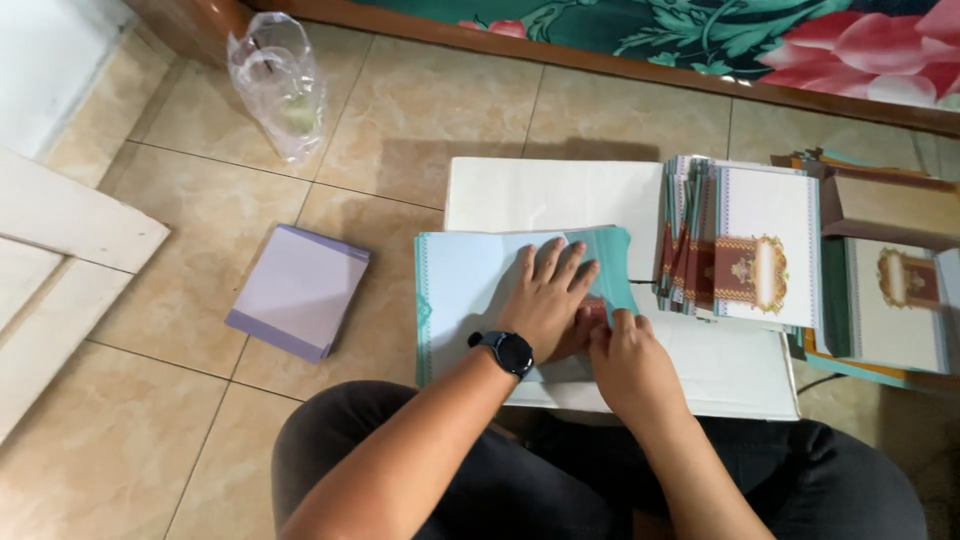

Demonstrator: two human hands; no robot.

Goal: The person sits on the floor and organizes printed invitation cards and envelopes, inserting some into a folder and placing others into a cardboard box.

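My left hand [548, 296], with a black watch on its wrist, lies flat with fingers spread on a pale sheet with a teal patterned border [470, 290]. My right hand [625, 360] presses beside it at the sheet's right part, where a dark red patch shows under the fingers. The sheet rests on a white low board [560, 195]. Just to the right stands a stack of folded white cards with red and gold ornament [745, 245].
A lilac pile of paper [298, 290] lies on the tiled floor at left. A clear plastic bag [275, 80] sits farther back. More ornamented cards and a cardboard box [890, 230] are at far right. My dark-trousered legs fill the bottom.
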